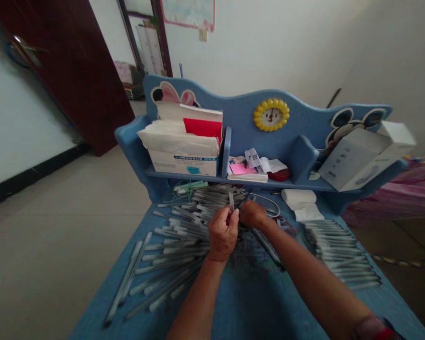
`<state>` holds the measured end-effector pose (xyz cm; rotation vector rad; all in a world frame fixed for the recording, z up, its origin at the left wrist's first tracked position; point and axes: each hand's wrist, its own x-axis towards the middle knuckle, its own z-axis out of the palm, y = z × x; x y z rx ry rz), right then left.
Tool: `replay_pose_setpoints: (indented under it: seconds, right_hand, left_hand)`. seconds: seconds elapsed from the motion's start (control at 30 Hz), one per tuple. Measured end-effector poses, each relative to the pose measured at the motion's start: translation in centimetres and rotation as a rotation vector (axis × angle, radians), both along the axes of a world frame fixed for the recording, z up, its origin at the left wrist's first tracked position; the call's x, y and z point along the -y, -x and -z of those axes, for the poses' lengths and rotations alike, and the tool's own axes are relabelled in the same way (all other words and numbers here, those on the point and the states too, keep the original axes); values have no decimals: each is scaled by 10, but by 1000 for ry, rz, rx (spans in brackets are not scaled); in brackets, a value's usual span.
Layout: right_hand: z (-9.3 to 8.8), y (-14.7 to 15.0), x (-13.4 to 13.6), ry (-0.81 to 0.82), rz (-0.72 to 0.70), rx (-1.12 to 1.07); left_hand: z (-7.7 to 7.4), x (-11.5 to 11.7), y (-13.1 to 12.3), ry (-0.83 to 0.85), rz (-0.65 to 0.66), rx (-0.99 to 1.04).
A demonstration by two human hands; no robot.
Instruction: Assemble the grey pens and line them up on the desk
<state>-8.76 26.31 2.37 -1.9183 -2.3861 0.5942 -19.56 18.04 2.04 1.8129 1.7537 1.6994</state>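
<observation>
- Pinching a pale tube between thumb and forefinger of the left hand, nearly upright, with its top end sticking up past the fingertips.
- Holding that tube over the desk, near the middle, just in front of the shelf.
- Curling the fingers of the right hand inward, close beside the left, with the back of the hand facing up. Cannot tell whether pinching anything there: fingertips hidden.
- Can see a few dark-ended tubes lying aslant beside the right forearm, partly under the right hand.
- Spread loosely to the left of the hands: a heap of more tubes, mostly fanned out with ends toward the left edge.
- Laid side by side to the right: a row of tubes, well apart from the heap.
- Behind that row: a paper roll, partly unrolled, with a white cable looping nearby.
- Set along the shelf: a mask box stuffed with papers, a pink note on a small stack, a tilted white box.
- Fixed above, on the shelf's back panel: a yellow clock.
</observation>
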Motion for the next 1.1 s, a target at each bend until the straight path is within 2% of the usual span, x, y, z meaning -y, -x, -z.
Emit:
replay_pose_setpoints:
  seconds: [0.13, 0.3, 0.4, 0.47, 0.73, 1.1]
  right_hand:
    - [-2, -24, 3, -2, 33, -375]
    - [-17, -67, 27, 4, 118, -890]
    - [-27, -83, 45, 141, 202, -1427]
    - [-32, -88, 55, 204, 218, -1599]
    - [-35, -87, 67, 247, 186, -1788]
    - [-31, -90, 67, 201, 166, -1691]
  left_hand:
    - [1, 1, -4, 9, 48, -49]
    - [0, 4, -11, 31, 176, -137]
    - [0, 6, -18, 35, 290, -193]
    - [-1, 8, -22, 45, 343, -232]
    - [-2, 15, -32, 36, 435, -314]
    - [-3, 16, -36, 14, 470, -336]
